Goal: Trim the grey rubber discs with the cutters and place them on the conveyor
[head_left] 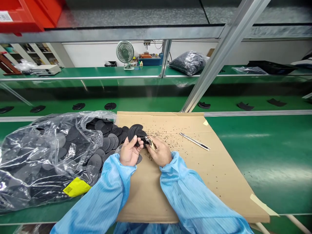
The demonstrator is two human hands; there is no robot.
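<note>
My left hand is closed on a black disc-shaped part over the cardboard sheet. Close beside it, my right hand grips a small metal hand tool with pale handles, its tip against the black part. Behind and left of my hands lie more black discs, spilling from a clear plastic bag with a yellow label. Tiny black bits are scattered over the cardboard around my hands. My fingers partly hide the held part.
A slim cutter knife lies on the cardboard, right of my hands. Beyond the cardboard, small stacks of black parts sit on a green conveyor. A slanted metal post rises at its back edge. A fan stands farther back.
</note>
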